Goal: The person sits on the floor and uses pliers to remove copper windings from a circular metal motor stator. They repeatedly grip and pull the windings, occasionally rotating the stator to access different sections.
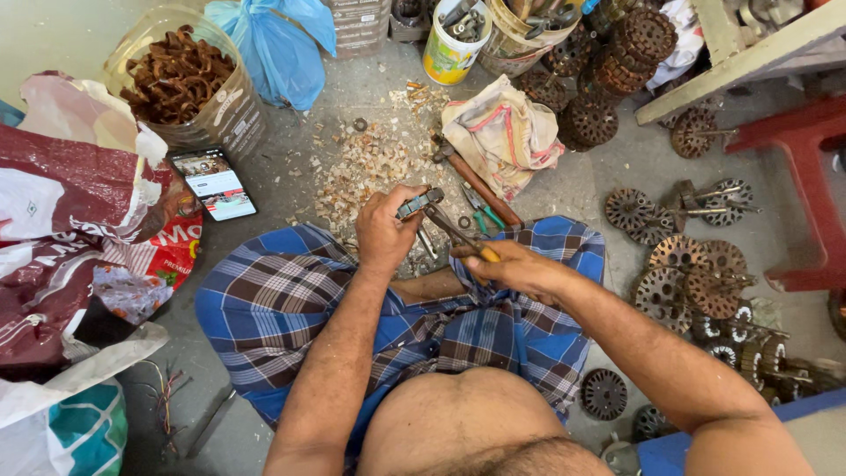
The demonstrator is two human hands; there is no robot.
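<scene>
I sit on the floor in a blue checked cloth (273, 300). My left hand (385, 231) grips a small grey metal part (418, 204) over my lap. My right hand (511, 266) holds pliers with yellow handles (458, 234), whose jaws meet the metal part. In front of my hands lies a heap of small pale scraps (366, 167). A wooden-handled hammer (476, 183) and green-handled pliers (481, 210) lie on the floor just beyond.
A phone (214, 183) with a lit screen lies at the left beside a clear bag of brown coils (181, 75). Rusty round motor rotors (687, 269) crowd the right side. Buckets of tools (454, 40), a cloth bag (502, 132), a red stool (806, 176) stand around.
</scene>
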